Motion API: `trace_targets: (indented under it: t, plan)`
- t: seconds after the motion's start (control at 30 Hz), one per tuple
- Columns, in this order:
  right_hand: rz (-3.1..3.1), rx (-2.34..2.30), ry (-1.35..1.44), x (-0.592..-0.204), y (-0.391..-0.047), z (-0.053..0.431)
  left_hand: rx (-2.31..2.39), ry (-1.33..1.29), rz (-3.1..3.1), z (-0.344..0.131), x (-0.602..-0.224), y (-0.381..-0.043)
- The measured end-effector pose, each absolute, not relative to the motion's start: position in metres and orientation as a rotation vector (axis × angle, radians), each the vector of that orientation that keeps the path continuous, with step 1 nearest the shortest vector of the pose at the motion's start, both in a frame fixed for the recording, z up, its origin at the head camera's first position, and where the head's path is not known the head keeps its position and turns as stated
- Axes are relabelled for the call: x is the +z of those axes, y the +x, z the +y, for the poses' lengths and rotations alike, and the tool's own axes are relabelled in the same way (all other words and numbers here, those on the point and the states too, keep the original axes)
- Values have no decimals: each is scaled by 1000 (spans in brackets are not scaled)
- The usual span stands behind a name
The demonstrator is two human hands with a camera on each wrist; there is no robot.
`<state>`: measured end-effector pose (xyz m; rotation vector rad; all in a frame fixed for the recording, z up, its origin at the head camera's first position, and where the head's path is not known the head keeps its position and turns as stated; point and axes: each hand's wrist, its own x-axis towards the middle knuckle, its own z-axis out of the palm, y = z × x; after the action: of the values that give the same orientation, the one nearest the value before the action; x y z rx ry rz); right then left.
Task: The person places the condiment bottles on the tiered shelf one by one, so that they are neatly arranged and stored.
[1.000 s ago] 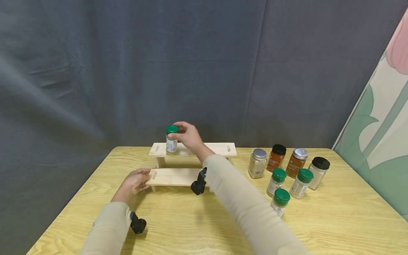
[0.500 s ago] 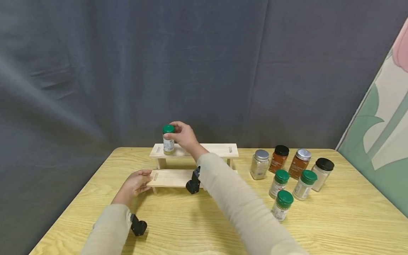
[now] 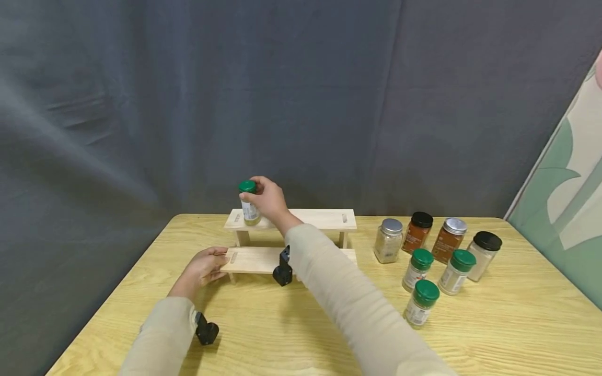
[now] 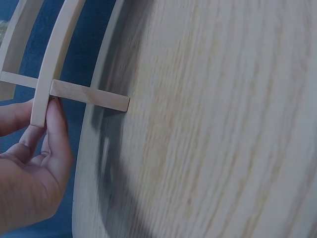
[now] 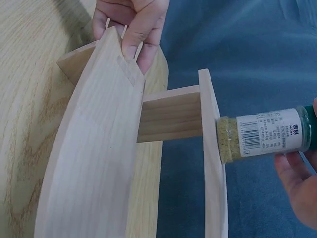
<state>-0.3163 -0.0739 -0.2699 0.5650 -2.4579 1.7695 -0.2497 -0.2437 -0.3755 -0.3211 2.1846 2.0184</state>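
Observation:
A two-tier wooden rack stands on the table, with an upper shelf [image 3: 312,218] behind a lower shelf [image 3: 258,257]. My left hand [image 3: 204,267] pinches the left end of the lower shelf; the left wrist view shows fingers [image 4: 58,141] against its underside. Over the upper shelf's left part, my right hand [image 3: 270,199] grips a spice jar [image 5: 270,131] with a green lid, near its top. The jar leans slightly, lid to the left. Its base, with yellowish-brown contents, is at the shelf surface in the right wrist view. Part of the right hand is outside that view.
Right of the rack stand several jars: one clear with a silver lid [image 3: 389,240], two reddish-brown, one pale with a black lid [image 3: 484,255], and three green-lidded ones, the nearest [image 3: 421,304] toward the front. A dark curtain [image 3: 282,104] hangs behind the table [image 3: 263,334].
My right hand has moved the green-lidded jar a little left along the upper shelf, and the jar now leans slightly. My left hand keeps its hold. The head view has shifted slightly.

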Motion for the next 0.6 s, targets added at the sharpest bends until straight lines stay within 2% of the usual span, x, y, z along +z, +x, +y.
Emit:
trace_targets:
  t: [0.6]
  plan:
    - [-2463, 1697, 489, -275, -318, -67, 1993, -293, 2197, -234, -376, -253]
